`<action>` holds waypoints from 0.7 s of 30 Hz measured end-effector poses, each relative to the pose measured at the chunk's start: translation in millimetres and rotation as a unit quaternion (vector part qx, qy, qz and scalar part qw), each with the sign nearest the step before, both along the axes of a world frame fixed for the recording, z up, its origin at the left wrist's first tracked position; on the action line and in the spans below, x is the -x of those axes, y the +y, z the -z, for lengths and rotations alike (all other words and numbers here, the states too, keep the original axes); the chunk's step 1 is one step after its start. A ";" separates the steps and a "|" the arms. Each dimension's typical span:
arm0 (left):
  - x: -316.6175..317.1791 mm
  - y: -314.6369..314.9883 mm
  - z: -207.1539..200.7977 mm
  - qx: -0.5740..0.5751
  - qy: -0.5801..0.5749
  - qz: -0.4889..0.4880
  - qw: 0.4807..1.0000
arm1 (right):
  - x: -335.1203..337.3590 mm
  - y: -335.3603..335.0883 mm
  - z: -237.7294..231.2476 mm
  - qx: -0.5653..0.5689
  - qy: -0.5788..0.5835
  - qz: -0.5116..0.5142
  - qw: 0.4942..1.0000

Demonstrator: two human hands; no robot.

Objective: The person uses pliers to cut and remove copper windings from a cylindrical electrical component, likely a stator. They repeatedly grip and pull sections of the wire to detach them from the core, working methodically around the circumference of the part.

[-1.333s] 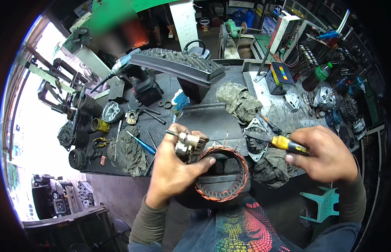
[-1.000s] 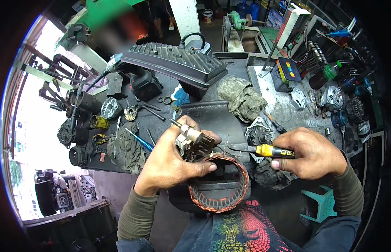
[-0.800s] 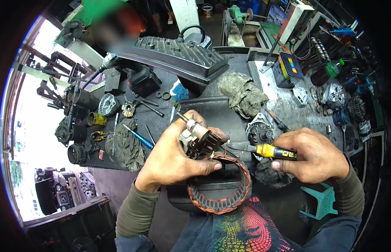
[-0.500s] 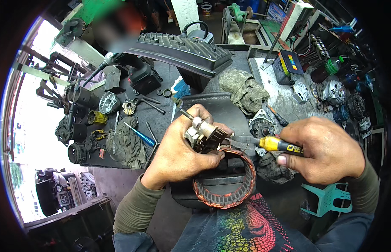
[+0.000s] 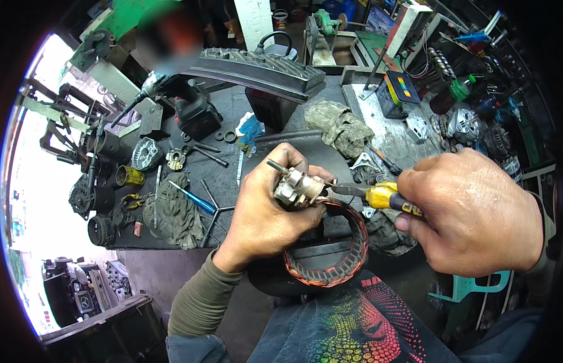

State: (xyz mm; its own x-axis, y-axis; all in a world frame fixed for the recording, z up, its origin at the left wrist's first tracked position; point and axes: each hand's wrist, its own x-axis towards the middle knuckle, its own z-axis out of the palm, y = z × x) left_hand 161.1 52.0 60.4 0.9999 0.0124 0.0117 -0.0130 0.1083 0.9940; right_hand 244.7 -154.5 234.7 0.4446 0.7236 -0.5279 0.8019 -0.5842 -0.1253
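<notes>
My left hand point(image 5: 257, 212) is closed around a metal alternator part point(image 5: 299, 189) with a pale cylinder and a thin shaft poking out past the fingers. Just below it hangs a stator ring point(image 5: 359, 242) wound with copper wire, close to my left thumb. In my right hand point(image 5: 475, 212) are pliers point(image 5: 381, 196) with yellow and black handles. Their jaws point left and reach the edge of the metal part, by the thin wire leads above the ring. Whether the jaws grip a lead is too small to tell.
On the dark workbench point(image 5: 224, 97) lie a cordless power tool point(image 5: 194, 112), grey rags point(image 5: 342, 127), a three-armed wrench point(image 5: 216, 210) and a yellow can point(image 5: 130, 175). A battery point(image 5: 397, 97) and alternator housings point(image 5: 463, 124) stand at right. A turquoise plastic stool point(image 5: 475, 285) is below right.
The metal part has turned in my left hand, showing more of its cylinder. The pliers' jaws have come up to the wire leads, and my right hand appears larger and nearer.
</notes>
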 end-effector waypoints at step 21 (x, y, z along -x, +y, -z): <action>3.3 -3.4 3.6 -0.025 -0.048 -0.011 0.998 | 39.7 -22.5 18.1 -0.089 -0.018 0.084 0.992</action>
State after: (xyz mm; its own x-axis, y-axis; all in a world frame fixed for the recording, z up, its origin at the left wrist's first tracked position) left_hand 157.8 48.6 56.8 0.9936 0.0312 0.1083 -0.1100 0.0582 0.9922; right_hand 205.0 -177.0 216.6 0.5831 0.7184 -0.3795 0.7015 -0.6808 -0.2109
